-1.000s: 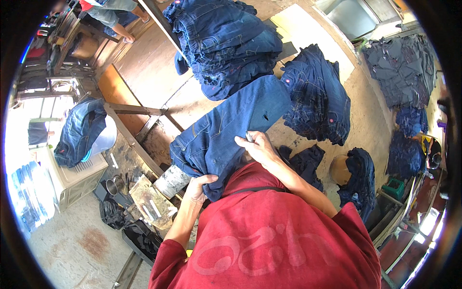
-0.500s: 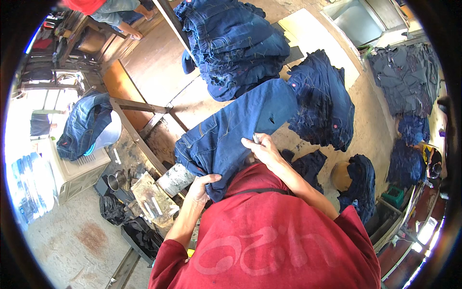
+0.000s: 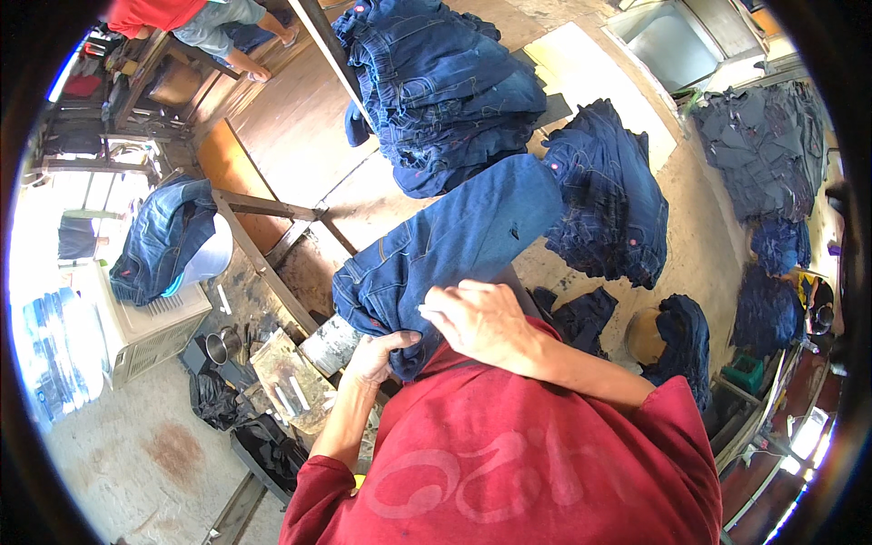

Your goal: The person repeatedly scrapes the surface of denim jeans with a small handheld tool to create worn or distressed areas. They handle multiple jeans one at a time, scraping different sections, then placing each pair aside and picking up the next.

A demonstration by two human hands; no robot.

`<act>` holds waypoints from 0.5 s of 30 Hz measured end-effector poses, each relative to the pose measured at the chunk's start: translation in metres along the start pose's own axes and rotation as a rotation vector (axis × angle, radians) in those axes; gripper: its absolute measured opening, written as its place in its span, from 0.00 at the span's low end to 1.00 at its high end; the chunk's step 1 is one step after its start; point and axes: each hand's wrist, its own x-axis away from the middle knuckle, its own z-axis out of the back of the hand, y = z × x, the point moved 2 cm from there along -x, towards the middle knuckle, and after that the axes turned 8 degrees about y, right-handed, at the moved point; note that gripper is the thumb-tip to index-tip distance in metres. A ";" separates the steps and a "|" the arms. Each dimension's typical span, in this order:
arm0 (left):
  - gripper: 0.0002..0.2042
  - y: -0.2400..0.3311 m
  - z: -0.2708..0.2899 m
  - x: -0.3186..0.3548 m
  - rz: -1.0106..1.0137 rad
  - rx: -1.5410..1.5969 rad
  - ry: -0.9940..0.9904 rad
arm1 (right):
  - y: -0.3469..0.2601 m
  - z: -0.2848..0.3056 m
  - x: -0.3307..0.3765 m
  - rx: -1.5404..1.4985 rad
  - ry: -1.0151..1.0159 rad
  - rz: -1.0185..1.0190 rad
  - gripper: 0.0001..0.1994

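A dark blue pair of jeans (image 3: pixel 454 218) stretches out in front of me, with orange seams and a small dark hole or mark towards its far end. My left hand (image 3: pixel 374 356) is closed on its near edge, thumb on top of the cloth. Over the near part of the denim, my right hand (image 3: pixel 486 329) has its fingers bent together. Something small and pale shows at its fingertips, too small to name. The end of a mottled white cylinder (image 3: pixel 329 343) emerges from beside the jeans, next to my left hand.
Tall piles of jeans (image 3: pixel 445 91) and a second denim stack (image 3: pixel 604 195) stand ahead and right. Grey garments (image 3: pixel 763 150) lie far right. At left are a work surface with a metal cup (image 3: pixel 218 347), a beige appliance (image 3: pixel 150 318) and a wooden frame (image 3: pixel 268 204). Another person (image 3: pixel 218 27) is far left.
My right hand has moved left and nearer, from the middle of the jeans to above their near part, turning its back upward. My left hand keeps its hold.
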 end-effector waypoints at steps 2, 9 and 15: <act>0.24 -0.001 0.001 -0.001 0.018 -0.028 0.002 | -0.005 0.000 0.000 0.150 0.005 -0.049 0.09; 0.29 -0.001 -0.002 -0.002 0.003 -0.014 -0.021 | -0.001 -0.003 0.005 0.093 -0.042 -0.099 0.10; 0.28 0.006 -0.004 0.005 -0.001 -0.025 -0.004 | 0.027 0.022 0.005 0.159 0.113 -0.233 0.09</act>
